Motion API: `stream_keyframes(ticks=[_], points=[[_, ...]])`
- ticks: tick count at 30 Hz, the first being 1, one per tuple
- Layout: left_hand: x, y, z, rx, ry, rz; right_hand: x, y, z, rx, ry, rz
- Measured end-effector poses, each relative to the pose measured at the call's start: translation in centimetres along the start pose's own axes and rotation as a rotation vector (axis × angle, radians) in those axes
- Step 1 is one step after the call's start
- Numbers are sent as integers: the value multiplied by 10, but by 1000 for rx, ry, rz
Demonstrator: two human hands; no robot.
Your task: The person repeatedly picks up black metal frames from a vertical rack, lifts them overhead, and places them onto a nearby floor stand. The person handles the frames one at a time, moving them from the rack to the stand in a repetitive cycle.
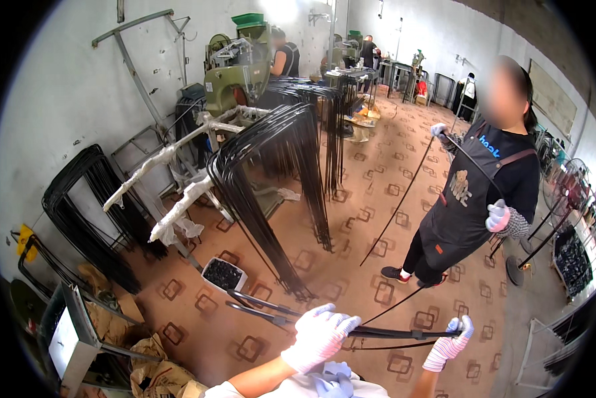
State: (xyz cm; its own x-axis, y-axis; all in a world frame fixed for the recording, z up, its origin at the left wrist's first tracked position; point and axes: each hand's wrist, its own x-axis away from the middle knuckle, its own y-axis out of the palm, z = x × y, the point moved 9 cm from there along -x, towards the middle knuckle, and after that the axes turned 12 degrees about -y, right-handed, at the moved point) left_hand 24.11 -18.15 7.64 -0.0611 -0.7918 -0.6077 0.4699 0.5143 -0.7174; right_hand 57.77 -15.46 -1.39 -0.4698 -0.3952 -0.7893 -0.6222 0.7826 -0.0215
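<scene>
The person's left hand [321, 338] and right hand [448, 347], both in pale striped gloves, are out in front of the body, well apart, each curled around the same group of long black bars [407, 334]. The left forearm [263, 377] enters from the lower edge and slants up and to the right, its wrist nearly in line with it; the back of that hand faces up, and the fingers wrap over the bars and point toward the right. The right forearm [425, 383] rises more steeply, with the hand at the bars' right end, its fingers bent upward around them; how firmly it presses cannot be told. The bars lie almost level above the patterned floor [351, 282], sloping down slightly to the right, and their other ends jut out past the left hand near a white tub [241, 281] of small dark pieces. A dense bundle of bent black frames [248, 156] hangs on a white-wrapped rack [185, 211] beyond. To the right stands a co-worker [467, 192] in a dark apron, both gloved hands on a thin black rod [402, 205], one raised at the chest, the other lower at the waist.
</scene>
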Motion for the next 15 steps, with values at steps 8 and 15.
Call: stream_keyframes(ticks=[8, 15], points=[[55, -22, 16, 271, 331, -378, -3, -14, 27, 11, 189, -14], [90, -47, -25, 299, 219, -214, 15, 19, 10, 48, 138, -121]])
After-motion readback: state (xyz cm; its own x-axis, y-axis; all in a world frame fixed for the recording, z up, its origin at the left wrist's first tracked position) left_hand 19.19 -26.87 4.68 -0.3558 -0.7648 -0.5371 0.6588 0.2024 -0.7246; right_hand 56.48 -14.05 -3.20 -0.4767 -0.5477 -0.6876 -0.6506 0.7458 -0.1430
